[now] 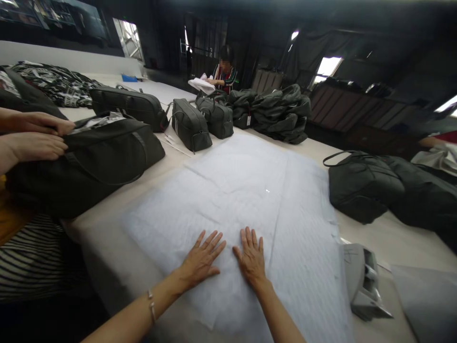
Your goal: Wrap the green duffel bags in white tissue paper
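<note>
My left hand (202, 257) lies flat, fingers spread, on a wide translucent white sheet (235, 186) that looks like thin plastic. Close beside it, my right hand (250, 257) also rests palm down on the sheet with its fingers stretched out. Neither hand holds anything. Faint creases run across the sheet, and it hangs over the near table edge. A tiny white speck (267, 191) shows on its surface. To the right of the sheet stands a grey tape dispenser (364, 281) with a jagged metal edge.
At the left, a co-worker's hands (39, 136) grip a dark bag (103, 157). More dark bags (191, 125) and a heap of bags (274, 112) stand beyond the sheet. Others (364, 186) sit at the right. Another person (224, 74) handles white material across the table (317, 155).
</note>
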`<act>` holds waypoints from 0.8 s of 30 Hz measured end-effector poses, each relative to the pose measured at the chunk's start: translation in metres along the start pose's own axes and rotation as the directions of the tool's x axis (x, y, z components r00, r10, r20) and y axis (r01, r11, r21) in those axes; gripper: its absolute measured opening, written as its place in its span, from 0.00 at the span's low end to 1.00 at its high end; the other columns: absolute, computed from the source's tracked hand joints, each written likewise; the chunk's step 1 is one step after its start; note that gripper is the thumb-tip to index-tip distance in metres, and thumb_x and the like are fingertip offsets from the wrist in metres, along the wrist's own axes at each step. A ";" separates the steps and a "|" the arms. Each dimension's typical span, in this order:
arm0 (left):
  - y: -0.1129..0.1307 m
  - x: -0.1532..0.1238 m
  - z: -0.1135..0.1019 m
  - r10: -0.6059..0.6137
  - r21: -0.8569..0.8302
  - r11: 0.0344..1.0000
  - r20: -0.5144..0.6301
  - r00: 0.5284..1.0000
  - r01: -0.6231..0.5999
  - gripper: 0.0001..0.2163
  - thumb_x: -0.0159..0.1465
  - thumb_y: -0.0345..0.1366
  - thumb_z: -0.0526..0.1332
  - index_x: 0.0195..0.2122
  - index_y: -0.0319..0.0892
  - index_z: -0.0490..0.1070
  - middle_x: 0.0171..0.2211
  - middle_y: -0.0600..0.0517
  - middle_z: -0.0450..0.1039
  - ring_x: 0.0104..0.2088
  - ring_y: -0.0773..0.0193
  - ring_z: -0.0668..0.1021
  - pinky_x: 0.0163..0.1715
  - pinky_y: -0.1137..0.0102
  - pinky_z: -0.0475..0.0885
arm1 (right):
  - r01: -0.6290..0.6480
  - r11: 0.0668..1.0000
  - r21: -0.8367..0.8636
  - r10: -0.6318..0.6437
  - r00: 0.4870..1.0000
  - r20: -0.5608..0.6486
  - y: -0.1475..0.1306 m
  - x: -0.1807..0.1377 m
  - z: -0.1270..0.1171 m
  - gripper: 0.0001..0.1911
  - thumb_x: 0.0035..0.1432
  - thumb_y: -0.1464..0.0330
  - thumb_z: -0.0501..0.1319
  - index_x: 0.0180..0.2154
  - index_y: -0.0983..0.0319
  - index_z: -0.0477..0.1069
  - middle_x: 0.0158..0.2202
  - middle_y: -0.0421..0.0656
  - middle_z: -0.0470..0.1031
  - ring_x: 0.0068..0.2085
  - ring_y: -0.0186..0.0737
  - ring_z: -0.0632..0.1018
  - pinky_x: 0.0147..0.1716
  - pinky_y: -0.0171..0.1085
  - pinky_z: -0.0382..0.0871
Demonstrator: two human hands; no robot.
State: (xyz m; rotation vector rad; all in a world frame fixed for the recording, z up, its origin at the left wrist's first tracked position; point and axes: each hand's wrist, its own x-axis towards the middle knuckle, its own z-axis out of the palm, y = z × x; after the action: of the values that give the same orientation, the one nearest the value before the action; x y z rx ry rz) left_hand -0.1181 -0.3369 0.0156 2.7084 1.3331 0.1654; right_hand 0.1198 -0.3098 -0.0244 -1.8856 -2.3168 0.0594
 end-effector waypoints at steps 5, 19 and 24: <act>-0.017 0.035 0.017 0.017 0.026 0.999 0.040 0.999 -0.019 0.37 0.64 0.63 0.51 0.69 0.48 0.49 0.69 0.43 0.50 0.68 0.48 0.54 0.65 0.45 0.45 | 0.012 0.999 -0.032 -0.011 0.999 0.046 0.016 0.032 0.003 0.33 0.68 0.52 0.45 0.67 0.60 0.50 0.70 0.46 0.46 0.70 0.50 0.47 0.67 0.57 0.37; -0.020 0.109 -0.005 -0.005 0.014 1.000 0.011 1.000 0.004 0.31 0.69 0.55 0.52 0.68 0.44 0.52 0.70 0.43 0.45 0.70 0.51 0.48 0.66 0.46 0.43 | 0.040 0.987 0.155 -0.044 0.999 0.020 0.070 0.083 -0.045 0.36 0.68 0.51 0.41 0.69 0.63 0.40 0.72 0.47 0.40 0.71 0.46 0.41 0.67 0.56 0.38; 0.012 -0.007 -0.027 0.117 -0.047 0.992 0.029 0.993 -0.115 0.32 0.68 0.52 0.56 0.68 0.44 0.50 0.70 0.44 0.48 0.70 0.52 0.46 0.67 0.49 0.41 | 0.210 0.954 0.213 -0.219 0.976 0.019 0.026 -0.076 -0.077 0.35 0.68 0.53 0.45 0.69 0.59 0.39 0.71 0.44 0.44 0.70 0.49 0.46 0.67 0.57 0.39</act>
State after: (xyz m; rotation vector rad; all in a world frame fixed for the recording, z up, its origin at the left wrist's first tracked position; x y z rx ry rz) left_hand -0.1169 -0.3486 0.0436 2.7398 1.1500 0.1602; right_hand 0.1713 -0.3833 0.0413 -1.5401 -2.4202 0.3084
